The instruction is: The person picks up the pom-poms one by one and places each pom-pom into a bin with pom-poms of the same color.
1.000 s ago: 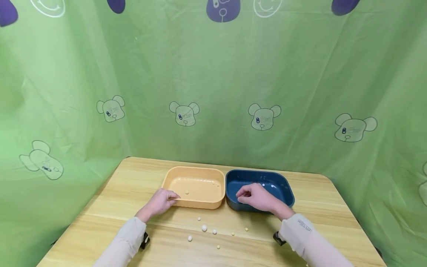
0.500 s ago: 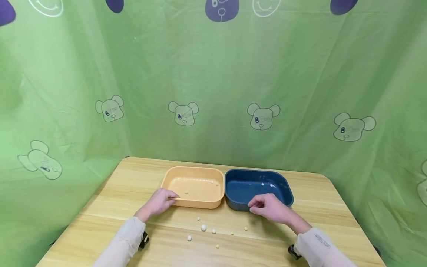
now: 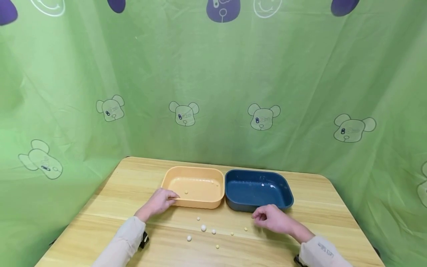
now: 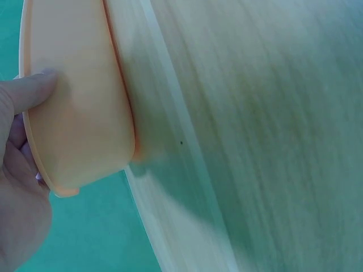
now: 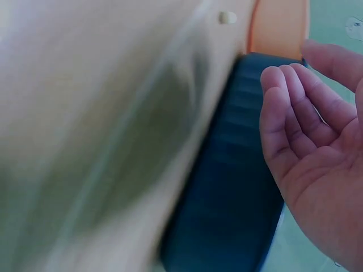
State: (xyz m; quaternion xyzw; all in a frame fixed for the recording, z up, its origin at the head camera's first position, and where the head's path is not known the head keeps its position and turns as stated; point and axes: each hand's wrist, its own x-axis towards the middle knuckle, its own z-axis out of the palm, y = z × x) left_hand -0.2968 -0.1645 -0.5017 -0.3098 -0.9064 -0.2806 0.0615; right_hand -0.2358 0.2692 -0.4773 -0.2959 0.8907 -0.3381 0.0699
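My left hand (image 3: pixel 159 202) grips the near left rim of an orange box (image 3: pixel 200 204); in the left wrist view the thumb (image 4: pixel 35 90) lies on the outer wall and the other fingers are behind the rim. My right hand (image 3: pixel 275 219) hovers at the near side of a dark blue box (image 3: pixel 238 205), fingers loosely curled with nothing seen between them. In the right wrist view its palm (image 5: pixel 323 158) shows bare. Small white balls (image 3: pixel 203 228) and small yellow balls (image 3: pixel 217 246) lie on the table, left of the right hand.
The boxes stand side by side, touching, on a wooden table (image 3: pixel 320 207). A yellow ball (image 3: pixel 186 192) and tiny bits lie in the orange box; white balls (image 3: pixel 262 184) lie in the blue one. A green curtain (image 3: pixel 220 81) hangs behind the table.
My right hand has moved from over the blue box back towards the near side and a little right, now outside its near wall. The left hand has stayed on the orange rim.
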